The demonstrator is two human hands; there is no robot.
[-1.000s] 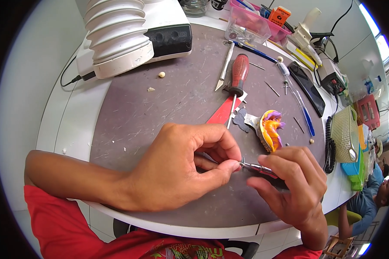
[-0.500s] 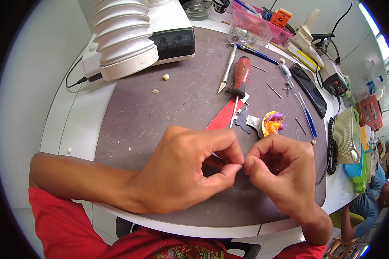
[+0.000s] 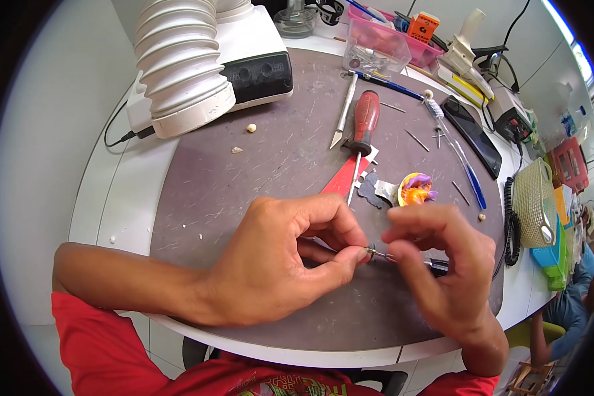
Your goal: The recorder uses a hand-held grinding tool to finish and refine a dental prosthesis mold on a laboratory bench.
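Note:
My left hand [image 3: 290, 261] is closed, its thumb and forefinger pinching the small round head [image 3: 371, 251] at the tip of a thin metal shaft. The shaft runs right into a slim dark-and-silver handpiece [image 3: 437, 264], partly hidden behind my right hand [image 3: 452, 270]. That hand's thumb and forefinger are spread apart on either side of the shaft. Its lower fingers are out of sight, so whether they touch the handpiece is unclear. Just beyond sits a small cup-shaped piece with orange and purple material [image 3: 416, 189].
Beyond my hands lie a red-handled screwdriver [image 3: 367, 119], a craft knife [image 3: 344, 112], a clear-and-blue brush [image 3: 455, 145], a phone [image 3: 472, 135] and several metal pins. A white ribbed hose [image 3: 180, 66] stands far left. On the right are a woven basket [image 3: 533, 201] and another person [image 3: 567, 317].
My right thumb and forefinger have come apart and moved slightly right, exposing the metal shaft. The left hand keeps its pinch. The whole view has shifted slightly.

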